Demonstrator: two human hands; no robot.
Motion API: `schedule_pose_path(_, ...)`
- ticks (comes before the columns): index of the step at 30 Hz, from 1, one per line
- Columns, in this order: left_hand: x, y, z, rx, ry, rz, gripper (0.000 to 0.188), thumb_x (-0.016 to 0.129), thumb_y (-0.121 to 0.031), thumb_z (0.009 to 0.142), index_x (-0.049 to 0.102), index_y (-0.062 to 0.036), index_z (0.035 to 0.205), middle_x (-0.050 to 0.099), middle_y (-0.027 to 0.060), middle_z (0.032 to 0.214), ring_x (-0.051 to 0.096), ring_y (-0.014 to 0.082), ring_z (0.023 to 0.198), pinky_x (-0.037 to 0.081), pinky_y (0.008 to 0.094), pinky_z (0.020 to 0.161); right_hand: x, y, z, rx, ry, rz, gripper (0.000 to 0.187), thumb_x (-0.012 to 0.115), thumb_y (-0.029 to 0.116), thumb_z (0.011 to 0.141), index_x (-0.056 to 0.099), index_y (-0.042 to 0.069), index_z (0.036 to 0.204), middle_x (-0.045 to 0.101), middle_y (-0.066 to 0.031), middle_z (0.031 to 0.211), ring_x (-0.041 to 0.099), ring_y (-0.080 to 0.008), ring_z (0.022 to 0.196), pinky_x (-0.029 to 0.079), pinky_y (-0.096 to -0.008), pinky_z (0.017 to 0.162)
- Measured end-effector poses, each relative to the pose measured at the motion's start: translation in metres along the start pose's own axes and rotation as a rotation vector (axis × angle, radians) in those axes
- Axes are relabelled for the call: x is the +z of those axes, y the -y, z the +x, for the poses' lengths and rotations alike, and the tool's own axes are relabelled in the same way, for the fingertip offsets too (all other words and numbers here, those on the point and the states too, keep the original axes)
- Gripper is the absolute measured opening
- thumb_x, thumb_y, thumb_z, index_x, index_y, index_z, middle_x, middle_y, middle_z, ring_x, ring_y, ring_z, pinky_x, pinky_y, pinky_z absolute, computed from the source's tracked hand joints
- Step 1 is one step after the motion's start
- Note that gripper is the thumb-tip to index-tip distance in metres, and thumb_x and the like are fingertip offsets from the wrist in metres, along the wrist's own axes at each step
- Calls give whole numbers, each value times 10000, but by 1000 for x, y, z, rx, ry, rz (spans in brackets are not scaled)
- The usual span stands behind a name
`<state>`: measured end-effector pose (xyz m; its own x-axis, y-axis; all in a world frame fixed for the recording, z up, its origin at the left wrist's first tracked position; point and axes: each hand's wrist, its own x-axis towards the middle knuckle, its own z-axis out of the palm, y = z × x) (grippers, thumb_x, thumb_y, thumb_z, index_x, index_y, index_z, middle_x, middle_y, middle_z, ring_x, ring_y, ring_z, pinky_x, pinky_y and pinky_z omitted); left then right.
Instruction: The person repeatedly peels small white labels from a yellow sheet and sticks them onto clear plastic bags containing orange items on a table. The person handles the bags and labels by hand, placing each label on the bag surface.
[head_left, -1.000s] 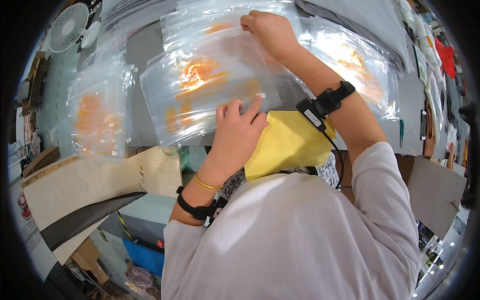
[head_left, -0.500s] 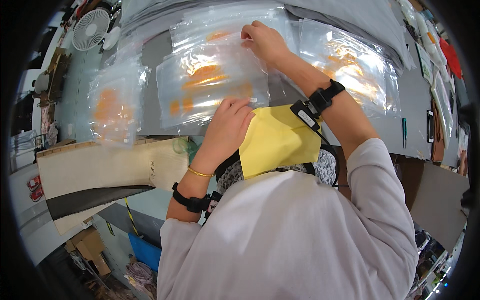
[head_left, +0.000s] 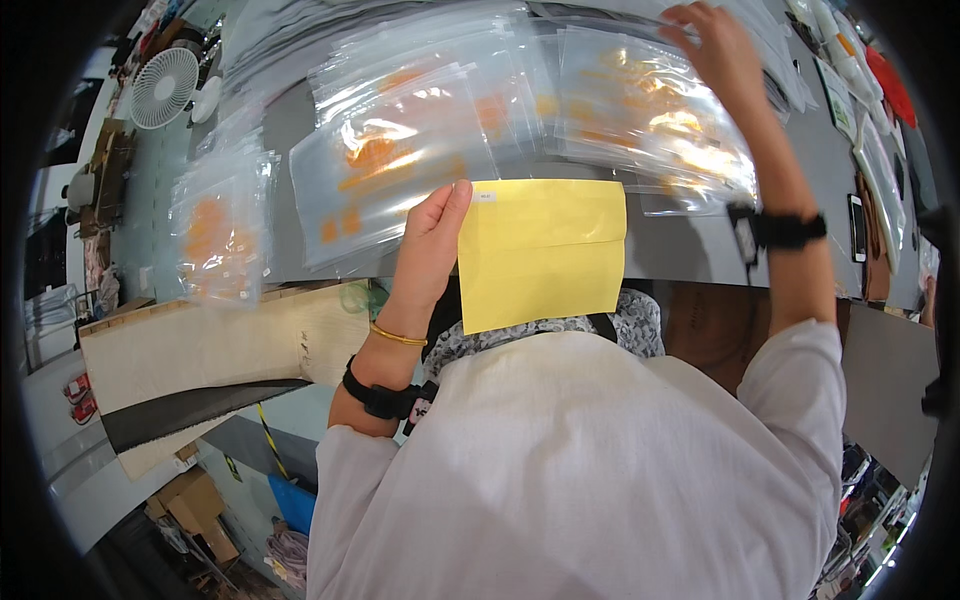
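Observation:
My left hand (head_left: pixel 435 235) pinches the upper left corner of a flat yellow folded sheet (head_left: pixel 545 275) between thumb and fingers. The sheet hangs in front of my chest, with a crease across its middle and a small white label (head_left: pixel 485 197) near the held corner. Far to the right, my right hand (head_left: pixel 722 55) is raised with fingers apart, and I see nothing in it. It is above the grey cloth, just beyond the right stack of clear plastic bags (head_left: pixel 650 110). The middle stack of orange-printed clear bags (head_left: pixel 390 160) lies beyond my left hand.
A smaller pile of clear bags (head_left: pixel 215 230) sits at the left of the grey table (head_left: pixel 690 240). Grey cloth (head_left: pixel 290 40) lies along the back. A white fan (head_left: pixel 165 88) stands at far left, a phone (head_left: pixel 857 228) at right. A pale board (head_left: pixel 220 335) flanks my left arm.
My right hand has left the middle bags and moved far right and away. My left hand now grips the yellow sheet's corner, and the sheet is straighter and flatter to view.

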<state>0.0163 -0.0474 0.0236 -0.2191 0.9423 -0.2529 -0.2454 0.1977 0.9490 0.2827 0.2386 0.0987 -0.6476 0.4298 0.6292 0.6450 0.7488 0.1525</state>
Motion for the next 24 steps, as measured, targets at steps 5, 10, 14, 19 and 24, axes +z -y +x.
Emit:
schedule_pose_path(5,20,11,10,89,-61,7,323,511,-299,1147,670,-33,1056,616,-67,889,513,9,809,455,211,735,-30,171,-61,318,267,853,187,831,192,896,746,41,968,717,-40,878,668,-151,774,523,-298,678)
schedule_pose_path(10,20,14,8,156,-24,34,296,490,-269,1155,639,-31,1063,557,-67,884,458,16,830,435,213,740,-20,215,-68,565,269,963,187,839,172,893,733,32,954,691,-17,872,613,-103,745,478,-252,635)
schedule_pose_path(14,11,17,4,191,20,33,291,491,-263,1154,636,-22,1076,544,-65,890,453,27,843,430,212,750,-26,220,-54,789,427,1219,176,835,138,906,714,23,962,665,15,857,585,-69,747,462,-246,613)
schedule_pose_path(19,-2,31,2,197,53,-11,291,493,-268,1154,647,-23,1127,590,-57,949,497,24,871,452,209,768,-29,228,-52,926,540,1336,169,826,96,911,695,17,982,640,21,864,573,-62,766,467,-243,654)
schedule_pose_path(24,-14,38,0,173,107,-52,305,490,-268,1155,667,-24,1201,684,-35,1046,590,15,914,496,201,801,-27,242,-57,772,426,1104,169,803,94,928,690,-14,991,633,-19,952,598,-98,818,493,-261,700)
